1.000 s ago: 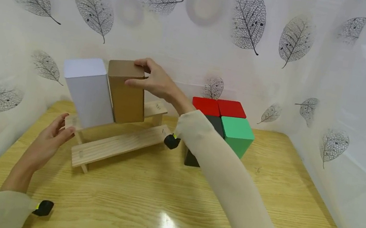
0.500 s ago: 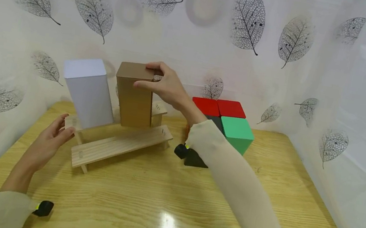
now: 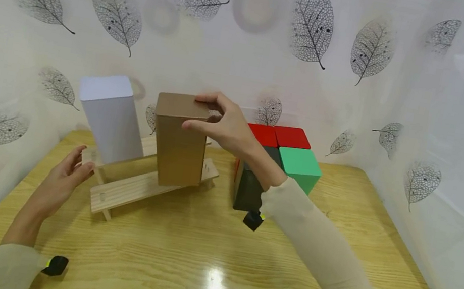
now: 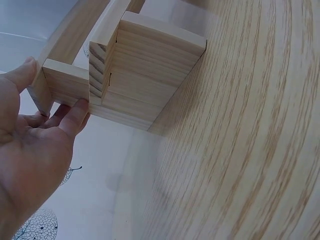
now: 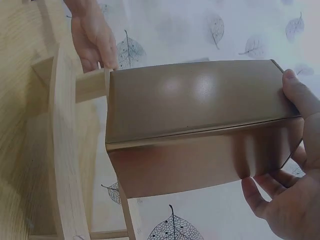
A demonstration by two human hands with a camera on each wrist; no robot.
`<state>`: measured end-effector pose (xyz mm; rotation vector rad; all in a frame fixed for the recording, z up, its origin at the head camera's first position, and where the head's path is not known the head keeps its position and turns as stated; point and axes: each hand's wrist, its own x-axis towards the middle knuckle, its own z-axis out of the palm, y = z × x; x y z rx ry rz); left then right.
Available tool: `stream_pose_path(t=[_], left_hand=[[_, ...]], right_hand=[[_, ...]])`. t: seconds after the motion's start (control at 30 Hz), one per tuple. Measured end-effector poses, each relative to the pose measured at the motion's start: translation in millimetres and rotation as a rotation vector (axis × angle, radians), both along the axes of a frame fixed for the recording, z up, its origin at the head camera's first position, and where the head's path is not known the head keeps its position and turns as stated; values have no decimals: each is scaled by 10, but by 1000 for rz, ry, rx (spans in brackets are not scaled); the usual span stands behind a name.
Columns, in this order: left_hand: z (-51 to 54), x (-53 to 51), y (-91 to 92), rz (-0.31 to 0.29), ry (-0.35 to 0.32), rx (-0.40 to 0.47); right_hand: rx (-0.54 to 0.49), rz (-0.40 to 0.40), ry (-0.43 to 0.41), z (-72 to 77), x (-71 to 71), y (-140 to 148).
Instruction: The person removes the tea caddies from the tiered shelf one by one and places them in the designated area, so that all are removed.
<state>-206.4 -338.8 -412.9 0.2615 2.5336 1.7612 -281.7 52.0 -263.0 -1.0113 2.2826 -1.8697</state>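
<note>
My right hand (image 3: 235, 127) grips the upper end of a tall brown box (image 3: 177, 151), thumb on one side and fingers on the other. In the head view the box's bottom overlaps the lower step of a two-step wooden stand (image 3: 124, 193); whether it touches that step I cannot tell. On the upper step, at the left, stands a white box (image 3: 113, 122). With thumb and fingers about the end of the upper board, my left hand (image 4: 37, 150) holds the stand. The right wrist view shows the brown box (image 5: 200, 105) lengthwise, beside the stand's boards (image 5: 65, 140).
Right of the stand, a cluster of boxes stands on the wooden table (image 3: 174, 268): red (image 3: 293, 137), green (image 3: 300, 163) and black (image 3: 249, 188), partly behind my right forearm. White leaf-printed sheeting (image 3: 247, 55) surrounds the back and sides.
My right hand has carried the brown box away from the white box, rightward and then down and nearer, from the upper step to over the lower step. My left hand stays in place.
</note>
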Motion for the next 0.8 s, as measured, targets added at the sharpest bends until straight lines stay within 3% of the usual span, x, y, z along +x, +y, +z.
stream_pose_path(t=[0.43,0.7,0.8], left_hand=[[13,5,-1,10,-5,-19],[3,10,4,13,-9,-21],[10,-1,11,15,-14,-16]], right_hand=[[5,-6,-22,-64,443,396],[69,-91,21,-152,669,667],[63,-90,13,-168,758,775]])
